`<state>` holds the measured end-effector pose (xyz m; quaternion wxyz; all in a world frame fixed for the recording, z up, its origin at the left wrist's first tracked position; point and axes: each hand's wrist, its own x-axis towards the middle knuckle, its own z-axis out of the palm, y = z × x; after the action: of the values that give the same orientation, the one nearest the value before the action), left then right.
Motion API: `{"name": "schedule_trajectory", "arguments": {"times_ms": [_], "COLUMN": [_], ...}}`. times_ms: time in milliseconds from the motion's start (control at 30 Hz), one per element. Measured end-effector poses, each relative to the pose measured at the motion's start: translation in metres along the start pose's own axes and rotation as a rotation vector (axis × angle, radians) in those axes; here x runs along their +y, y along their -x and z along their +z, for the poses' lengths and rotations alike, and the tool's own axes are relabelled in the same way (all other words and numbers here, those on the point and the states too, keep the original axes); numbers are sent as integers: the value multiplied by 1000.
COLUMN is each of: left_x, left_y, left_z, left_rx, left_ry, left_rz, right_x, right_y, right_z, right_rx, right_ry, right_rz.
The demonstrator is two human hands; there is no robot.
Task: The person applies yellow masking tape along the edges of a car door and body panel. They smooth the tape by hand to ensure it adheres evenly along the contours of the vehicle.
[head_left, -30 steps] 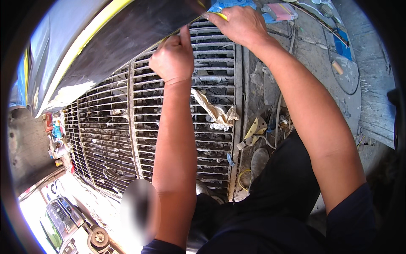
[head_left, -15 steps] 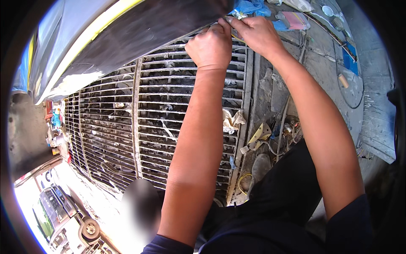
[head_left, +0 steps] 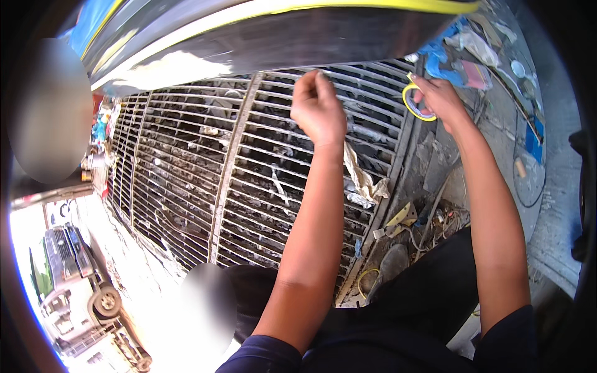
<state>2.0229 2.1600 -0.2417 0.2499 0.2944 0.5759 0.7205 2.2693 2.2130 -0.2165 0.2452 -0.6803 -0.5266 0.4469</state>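
A dark, glossy panel (head_left: 298, 40) spans the top of the view, with a strip of yellow tape (head_left: 261, 12) along its upper part. My left hand (head_left: 319, 109) is just below the panel's lower edge, over the metal grating. Its fingers are curled into a pinch, and anything between them is too small to make out. To the right, past the panel's corner, my right hand (head_left: 443, 101) grips a roll of yellow tape (head_left: 407, 102) by its rim. The hands are well apart.
Below lies a metal floor grating (head_left: 180, 180) with debris under its bars. Crumpled paper (head_left: 360, 177) sits near its right edge. Blue plastic (head_left: 438, 59) and other litter cover the ground at upper right. A truck (head_left: 78, 280) stands outside at lower left.
My hands have moved apart from their meeting place at the panel's edge. The tape roll now shows in my right hand. The view has shifted, bringing more of the panel's yellow strip into sight.
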Motion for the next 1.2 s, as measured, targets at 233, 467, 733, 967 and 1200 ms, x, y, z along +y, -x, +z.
{"name": "schedule_trajectory", "arguments": {"times_ms": [233,467,733,967,1200], "left_x": [13,21,38,45,52], "left_y": [-56,-60,-77,-89,-94], "left_z": [-45,-49,-68,-74,-81], "left_rx": [145,140,60,31,-20], "left_ry": [536,612,468,198,135], "left_rz": [-291,-431,-477,-378,-413], "right_x": [-39,-65,-79,-75,-66], "right_y": [37,77,130,147,140], "right_z": [22,14,0,15,7], "right_rx": [-51,-15,41,-23,5], "right_ry": [92,125,84,112,249], "right_rz": [-63,-151,-172,-337,-310]}}
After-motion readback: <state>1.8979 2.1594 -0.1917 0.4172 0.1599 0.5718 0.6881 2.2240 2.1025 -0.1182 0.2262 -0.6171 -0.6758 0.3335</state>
